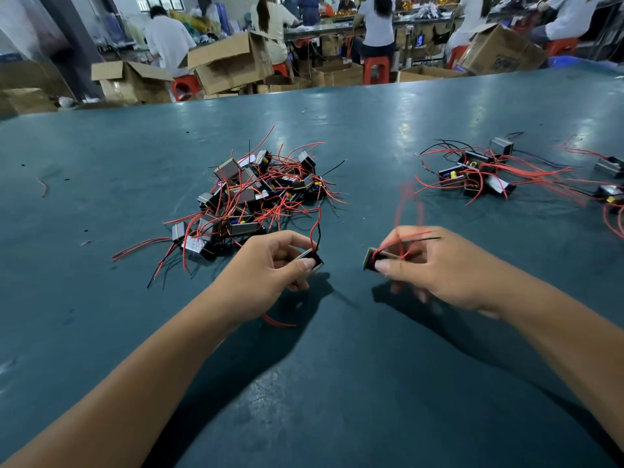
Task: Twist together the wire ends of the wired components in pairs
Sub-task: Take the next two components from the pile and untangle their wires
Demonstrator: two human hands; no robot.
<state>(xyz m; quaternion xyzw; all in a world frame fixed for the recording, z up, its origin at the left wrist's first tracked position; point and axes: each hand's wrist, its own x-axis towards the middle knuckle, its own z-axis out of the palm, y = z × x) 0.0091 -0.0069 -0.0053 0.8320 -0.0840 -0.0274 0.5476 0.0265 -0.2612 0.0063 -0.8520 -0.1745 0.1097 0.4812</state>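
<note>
A loose scrap of red wire (43, 187) lies at the far left of the green tabletop (337, 383), apart from everything else.

Left of centre sits the supply pile (260, 194): many small boxed components with red and black leads tangled together, apparently not yet paired.

Just in front of the pile, the left hand (270, 265) grips one component (312, 260) between thumb and curled fingers. Its red and black leads (317, 228) rise free above the hand. A further red lead (278, 322) shows on the tabletop below the wrist.

Near it, with a clear gap between, the right hand (429, 265) pinches a second component (371, 260). Its leads (410, 236) fan out over the fingers and are blurred, so the exact wire positions cannot be read.

At the far right lies a second group of components (472, 173) with leads bundled in long strands, probably finished work; the joints are too small to confirm.

Step in hand, as judged: one unit is held in each hand and no lead ends are joined yet. The next move calls for bringing the two units closer, selecting the matching bare ends, laying them side by side, and rolling them between fingertips while the bodies are held steady.
</note>
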